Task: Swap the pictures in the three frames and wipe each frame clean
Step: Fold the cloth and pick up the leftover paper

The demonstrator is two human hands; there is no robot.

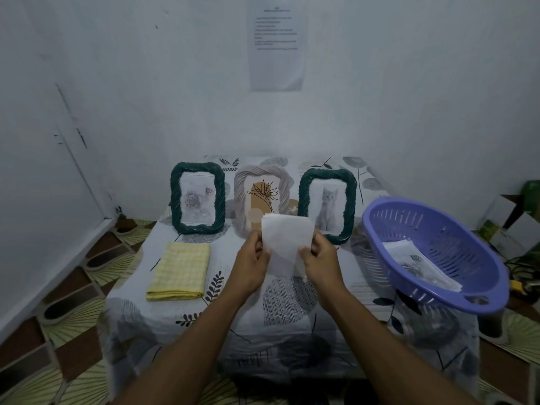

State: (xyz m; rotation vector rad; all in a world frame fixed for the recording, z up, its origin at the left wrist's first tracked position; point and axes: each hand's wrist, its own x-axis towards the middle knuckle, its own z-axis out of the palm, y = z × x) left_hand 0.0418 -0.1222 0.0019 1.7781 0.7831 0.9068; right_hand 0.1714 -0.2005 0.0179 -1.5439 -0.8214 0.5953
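Three frames stand upright at the back of the table. The left green frame [197, 198] shows grey roses, the middle beige frame [263, 197] a flower drawing, the right green frame [327, 204] a grey cat. My left hand [253, 258] and my right hand [320, 255] both grip a white sheet of paper [287, 239], held upright over the table in front of the middle frame, its blank back toward me. A folded yellow checked cloth [178, 270] lies on the table at the left.
A purple plastic basket [438, 226] sits tilted at the table's right edge with loose pictures [420, 263] inside. The table wears a leaf-print cover [292, 305]. A wall rises right behind the frames, with a printed sheet [277, 48] taped on it. Cardboard boxes [508, 226] stand at right.
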